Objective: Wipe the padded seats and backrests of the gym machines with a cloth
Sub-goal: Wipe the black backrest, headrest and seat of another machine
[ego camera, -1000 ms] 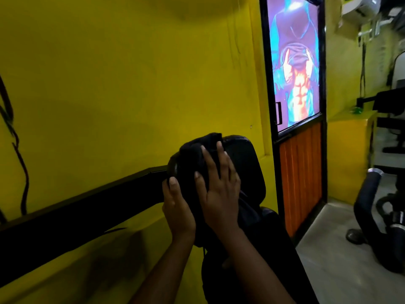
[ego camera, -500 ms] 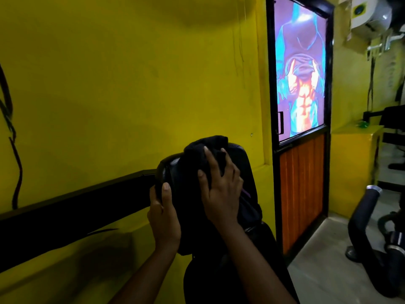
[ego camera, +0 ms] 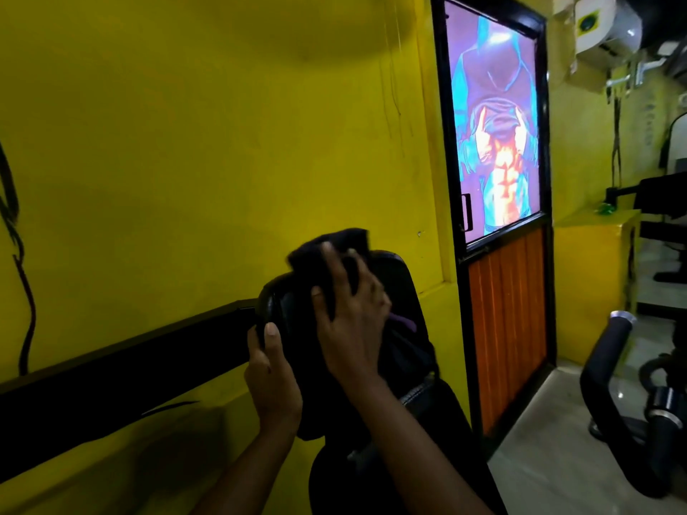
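Cloth, a dark fabric, is being pressed against the upper part of the black padded backrest of a gym machine standing close to the yellow wall. Right hand is lying flat over the cloth with fingers spread, so its grip is a pressing hold on the cloth rather than a clenched fist. Left hand is grasping the left edge of the backrest, thumb forward, and is steadying the pad. Compared with the view a second ago, the cloth is now riding higher, bunching over the top edge of the backrest, and the right hand is spreading wider; the left hand is sitting lower on the pad's edge. This is indicating that the wiping stroke is travelling upward and that the top of this pad is being covered. The seat below, dark and partly hidden by the forearms, appears not yet wiped at this moment. A black rail is running along the wall to the left, and a door with an orange lower panel is standing just beyond the backrest.
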The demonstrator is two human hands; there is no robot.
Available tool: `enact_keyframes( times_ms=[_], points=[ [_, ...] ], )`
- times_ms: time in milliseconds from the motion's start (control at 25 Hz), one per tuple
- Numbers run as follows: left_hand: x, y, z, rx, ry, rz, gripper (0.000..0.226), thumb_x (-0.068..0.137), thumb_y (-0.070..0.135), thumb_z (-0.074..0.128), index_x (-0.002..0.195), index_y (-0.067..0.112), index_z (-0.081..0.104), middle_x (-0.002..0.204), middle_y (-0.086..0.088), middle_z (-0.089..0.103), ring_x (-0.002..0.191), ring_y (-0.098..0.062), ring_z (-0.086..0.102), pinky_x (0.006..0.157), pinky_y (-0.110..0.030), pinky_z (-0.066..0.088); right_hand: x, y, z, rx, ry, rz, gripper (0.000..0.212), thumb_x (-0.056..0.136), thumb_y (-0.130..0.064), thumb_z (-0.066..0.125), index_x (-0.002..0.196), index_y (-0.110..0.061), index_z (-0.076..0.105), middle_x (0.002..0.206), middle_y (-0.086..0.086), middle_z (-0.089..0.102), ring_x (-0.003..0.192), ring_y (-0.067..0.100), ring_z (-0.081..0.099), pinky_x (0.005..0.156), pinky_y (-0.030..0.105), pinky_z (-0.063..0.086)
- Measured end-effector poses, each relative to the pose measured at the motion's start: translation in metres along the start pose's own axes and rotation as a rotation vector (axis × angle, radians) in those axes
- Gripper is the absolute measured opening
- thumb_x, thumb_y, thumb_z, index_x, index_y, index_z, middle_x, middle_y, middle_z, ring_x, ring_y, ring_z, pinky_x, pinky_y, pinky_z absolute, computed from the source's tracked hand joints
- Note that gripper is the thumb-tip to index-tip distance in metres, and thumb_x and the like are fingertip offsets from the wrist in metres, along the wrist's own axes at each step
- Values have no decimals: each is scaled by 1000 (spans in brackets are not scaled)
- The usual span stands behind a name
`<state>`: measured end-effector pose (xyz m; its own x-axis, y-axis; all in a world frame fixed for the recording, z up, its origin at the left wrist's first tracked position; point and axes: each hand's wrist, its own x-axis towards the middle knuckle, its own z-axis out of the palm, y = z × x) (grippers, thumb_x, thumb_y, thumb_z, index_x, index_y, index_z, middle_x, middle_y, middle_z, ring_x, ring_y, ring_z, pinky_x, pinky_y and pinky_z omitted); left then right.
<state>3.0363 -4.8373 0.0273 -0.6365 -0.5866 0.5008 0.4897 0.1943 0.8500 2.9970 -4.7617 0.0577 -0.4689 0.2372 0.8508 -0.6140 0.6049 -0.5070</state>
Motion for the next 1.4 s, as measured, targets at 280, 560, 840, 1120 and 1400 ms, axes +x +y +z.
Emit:
enact_keyframes(
  times_ms=[280,560,840,1120,1400],
  points=[
    [-3,4,1,-53,-15,-65,52,100,36,30,144,9,34,105,10,51,90,7,53,72,-12,40,48,-1,0,-118,-163,-141,45,87,-57,31,116,-38,59,124,3,54,116,25,48,95,42,31],
    [-7,13,2,-27,19,-20,48,98,32,40,141,12,37,104,5,53,87,-13,52,70,-23,41,48,-11,-5,-149,-371,-314,53,85,-64,24,121,-38,54,130,4,48,118,26,41,92,41,30],
    [-8,17,0,68,-14,58,32,89,29,58,119,23,47,92,22,52,82,-1,54,61,2,40,89,54,-8,-215,-325,-36,43,90,-55,43,121,-29,57,125,9,48,117,31,42,95,46,32],
    [-4,12,3,105,33,86,43,83,30,67,120,13,52,89,17,55,84,-6,54,67,-9,43,94,90,-19,49,-282,448,49,91,-58,38,129,-29,48,122,14,54,113,36,50,90,44,39],
    [-6,12,5,99,61,112,43,84,29,66,121,9,53,101,3,57,92,-13,55,75,-22,42,27,121,-33,239,-231,704,48,96,-53,29,132,-25,44,128,14,54,118,36,48,87,38,34]
  ],
)
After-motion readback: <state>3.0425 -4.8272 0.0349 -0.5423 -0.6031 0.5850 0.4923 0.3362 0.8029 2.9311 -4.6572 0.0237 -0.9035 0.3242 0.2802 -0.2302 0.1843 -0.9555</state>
